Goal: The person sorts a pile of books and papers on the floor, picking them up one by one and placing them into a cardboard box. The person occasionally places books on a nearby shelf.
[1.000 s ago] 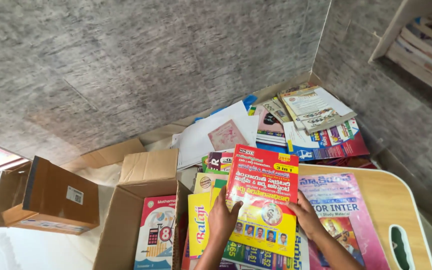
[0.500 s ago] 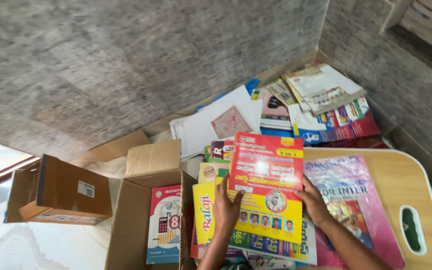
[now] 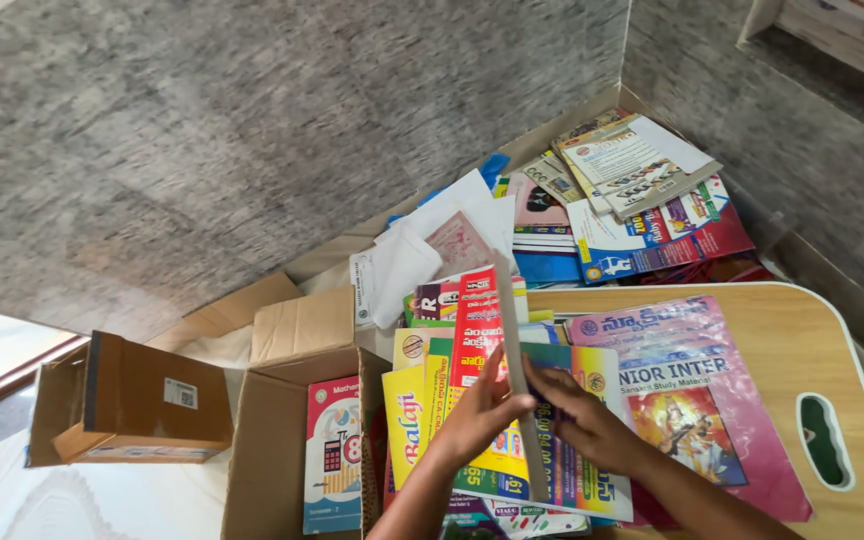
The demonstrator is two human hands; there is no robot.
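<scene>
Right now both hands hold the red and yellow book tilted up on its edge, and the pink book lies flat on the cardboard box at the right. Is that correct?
Not quite. The pink book lies flat on the wooden board, not on a cardboard box. The rest holds: the left hand and right hand hold the red and yellow book tilted up on its edge. The head view shows this.
</scene>
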